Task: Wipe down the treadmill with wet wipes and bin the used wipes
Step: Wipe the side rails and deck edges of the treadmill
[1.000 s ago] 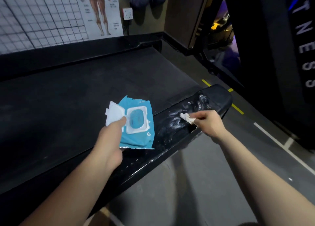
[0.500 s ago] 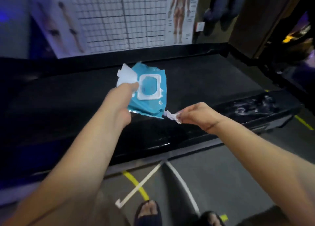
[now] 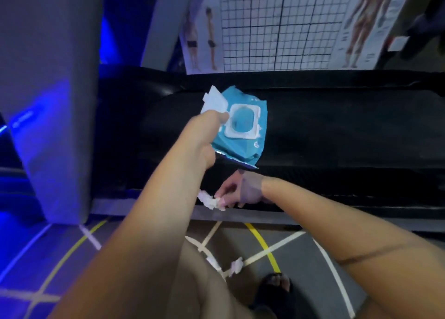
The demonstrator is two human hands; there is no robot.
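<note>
- One change: the right hand (image 3: 243, 191) is lower now, at the glossy black edge of the treadmill (image 3: 337, 130), its grip pinching a crumpled white wipe (image 3: 210, 200).
- The left hand (image 3: 202, 135) keeps in its grip the soft blue pack (image 3: 245, 140), lid open, above the belt.

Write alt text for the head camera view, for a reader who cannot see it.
A person's right hand pinches a crumpled white wipe at the treadmill's near side rail, while the left hand holds a blue wet-wipe pack, lid flipped open, above the belt. What looks like another wipe lies on the taped floor below.
</note>
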